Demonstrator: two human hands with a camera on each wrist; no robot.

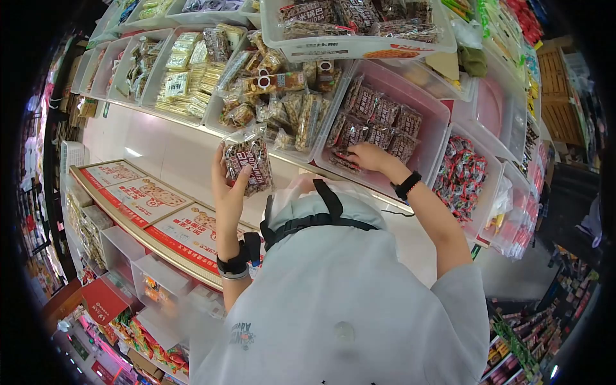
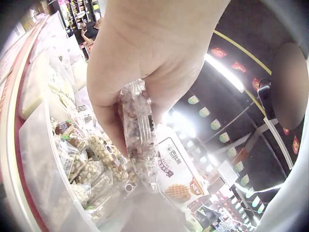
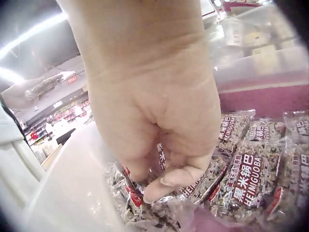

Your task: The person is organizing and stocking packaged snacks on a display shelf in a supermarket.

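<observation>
My left hand (image 1: pixel 230 192) holds up a clear packet of black rice crackers (image 1: pixel 249 160) with white and red print, in front of the shelf of bins. The left wrist view shows this cracker packet (image 2: pixel 137 130) edge-on between thumb and fingers. My right hand (image 1: pixel 373 158) reaches into a pink-lined plastic bin (image 1: pixel 420 106) holding several packets of the same kind (image 1: pixel 372 106). In the right wrist view, the curled fingers (image 3: pixel 176 178) grip a packet at the bin's near side, partly hidden under the hand. Other cracker packets (image 3: pixel 248 171) lie beside it.
A bin of nut snacks (image 1: pixel 273 106) adjoins on the left, then one of pale wrapped sticks (image 1: pixel 186 77). A tub (image 1: pixel 359 48) of dark packets stands behind. Red-wrapped sweets (image 1: pixel 462 170) fill a bin at right. A lower ledge with printed panels (image 1: pixel 147 196) runs along the left.
</observation>
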